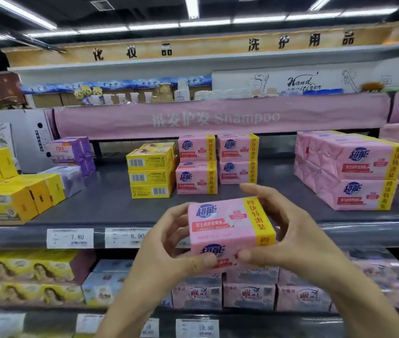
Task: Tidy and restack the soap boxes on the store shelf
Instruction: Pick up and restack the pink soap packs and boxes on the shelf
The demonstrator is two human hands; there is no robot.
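A pink soap pack [227, 228] with a yellow band is held in front of the grey shelf's [110, 203] front edge. My left hand [169, 242] grips its left side, thumb under the lower front. My right hand [288, 235] grips the right side, fingers curled over the top. On the shelf behind stand two stacks of matching pink packs [197, 164] [238, 158], each two high. A bigger block of pink packs [354, 172] sits at the right.
Three yellow boxes [151, 175] are stacked left of the pink stacks. More yellow boxes [10, 191] and purple packs [74, 154] fill the left end. Price tags [70, 237] line the shelf edge. The lower shelf holds yellow, blue and pink boxes [248, 292].
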